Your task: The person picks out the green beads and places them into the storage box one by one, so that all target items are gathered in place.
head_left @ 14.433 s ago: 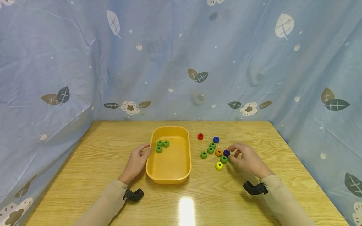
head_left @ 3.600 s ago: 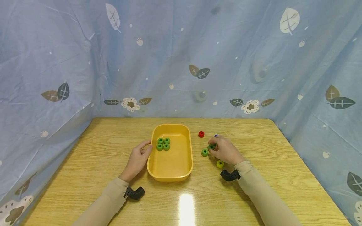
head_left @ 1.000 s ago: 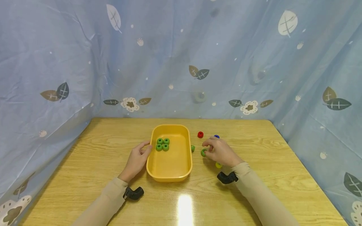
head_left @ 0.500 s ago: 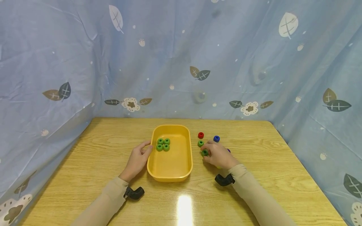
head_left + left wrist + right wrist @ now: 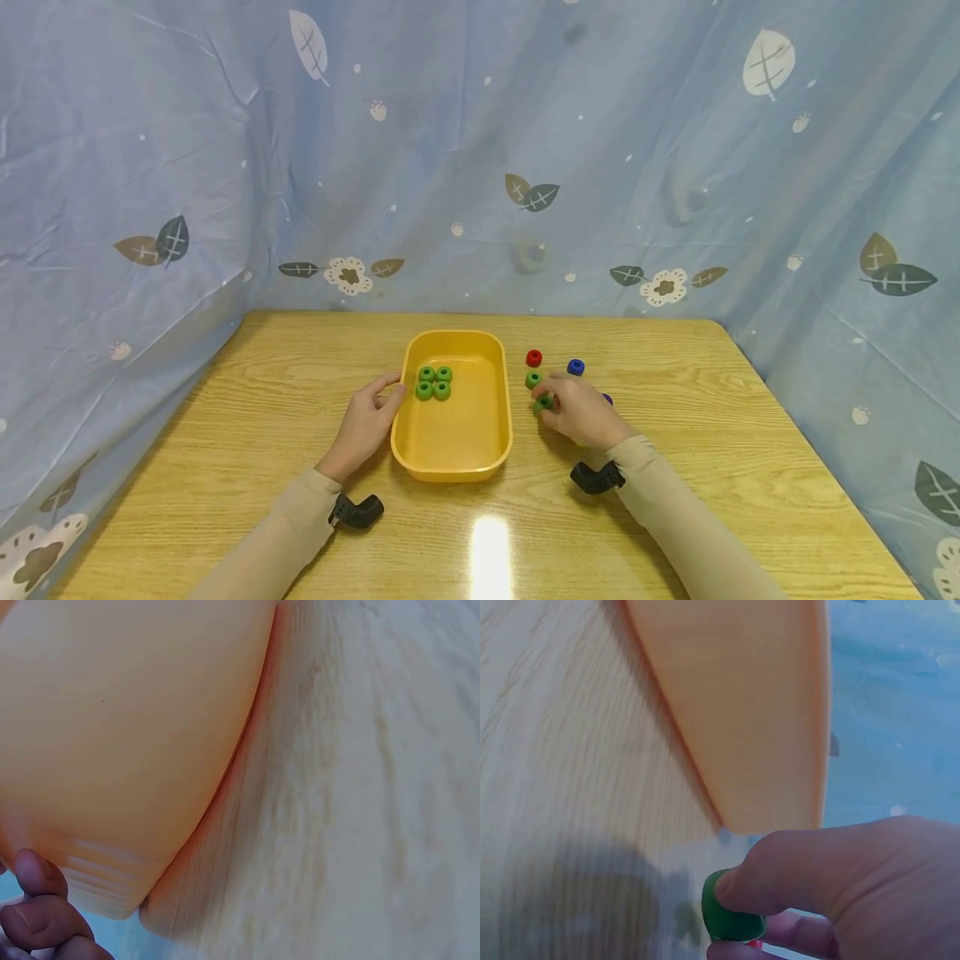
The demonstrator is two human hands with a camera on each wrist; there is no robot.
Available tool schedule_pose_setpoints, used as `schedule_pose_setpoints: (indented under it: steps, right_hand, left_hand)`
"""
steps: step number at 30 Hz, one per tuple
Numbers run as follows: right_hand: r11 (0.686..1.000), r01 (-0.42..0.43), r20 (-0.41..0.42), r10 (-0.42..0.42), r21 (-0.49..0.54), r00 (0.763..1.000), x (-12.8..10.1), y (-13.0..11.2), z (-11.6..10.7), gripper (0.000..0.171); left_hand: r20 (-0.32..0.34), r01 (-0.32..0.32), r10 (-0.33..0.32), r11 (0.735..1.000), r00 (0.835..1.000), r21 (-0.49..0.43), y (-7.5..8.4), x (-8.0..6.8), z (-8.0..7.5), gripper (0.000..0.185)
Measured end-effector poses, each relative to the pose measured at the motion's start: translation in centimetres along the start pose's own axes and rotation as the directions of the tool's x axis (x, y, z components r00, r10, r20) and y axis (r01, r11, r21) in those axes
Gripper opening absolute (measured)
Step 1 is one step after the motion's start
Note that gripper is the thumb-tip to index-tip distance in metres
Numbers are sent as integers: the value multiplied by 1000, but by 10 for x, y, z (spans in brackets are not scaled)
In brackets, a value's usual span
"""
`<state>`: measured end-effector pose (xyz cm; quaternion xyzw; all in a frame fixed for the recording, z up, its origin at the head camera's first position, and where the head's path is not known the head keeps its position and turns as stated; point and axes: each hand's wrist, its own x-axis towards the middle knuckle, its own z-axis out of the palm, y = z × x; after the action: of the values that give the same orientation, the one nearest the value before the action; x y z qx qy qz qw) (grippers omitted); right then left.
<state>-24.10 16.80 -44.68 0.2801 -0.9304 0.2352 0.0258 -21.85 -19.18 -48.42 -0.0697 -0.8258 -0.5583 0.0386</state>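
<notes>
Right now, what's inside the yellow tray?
Four green rings sit together at the far end of the yellow tray. The rest looks bare; nothing there is covered.

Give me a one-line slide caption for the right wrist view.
Right hand pinches a green ring just above the wooden table, beside the yellow tray.

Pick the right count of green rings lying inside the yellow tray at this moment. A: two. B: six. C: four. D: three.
C: the head view shows four green rings in a two-by-two block at the far end of the yellow tray, while the right hand pinches another green ring out on the table.
</notes>
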Motion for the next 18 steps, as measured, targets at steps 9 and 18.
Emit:
schedule_pose_setpoints:
  steps: [9, 18]
  right_hand:
    - [996, 90, -100, -88, 14, 991, 3, -11, -5, 23]
    - [990, 135, -190, -123, 51, 974, 12, -31, -11, 19]
  left_hand:
    - [-12, 7, -7, 1000, 1000, 3, -1, 0, 0, 50]
    - [-8, 8, -8, 1000, 1000, -6, -1, 1, 1, 50]
